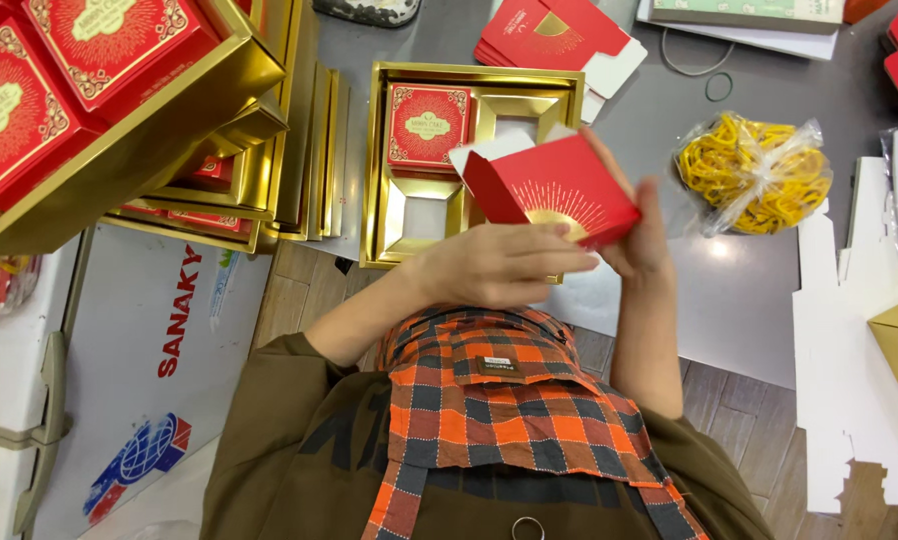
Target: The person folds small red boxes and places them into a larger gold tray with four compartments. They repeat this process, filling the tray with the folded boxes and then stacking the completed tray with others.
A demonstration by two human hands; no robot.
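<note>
- The left hand (pixel 499 265) closes over the lower edge of a small red carton (pixel 554 190), fingers curled along its gold-printed face, steadying it from the near side.
- The right hand (pixel 644 240) grips the carton's far corner from behind; only the fingers and the heel of the hand show, so the hold looks firm but its full shape is hidden.
- The carton is held up between both hands, tilted, with its white-lined flap open toward the top left, which leaves the mouth free while the body is braced on two sides.
- Just beyond the hands lies a gold tray (pixel 379 160) on the grey table (pixel 749 290); one compartment holds a red square box (pixel 427 125), and the other compartments that show are empty.
- Right of the right hand sits a clear bag of yellow rubber bands (pixel 754 172), within easy reach.
- Farther beyond, flat red cartons (pixel 549 35) are stacked, not yet folded.
- Left of the left hand, filled gold trays (pixel 119 130) are piled at a slant.
</note>
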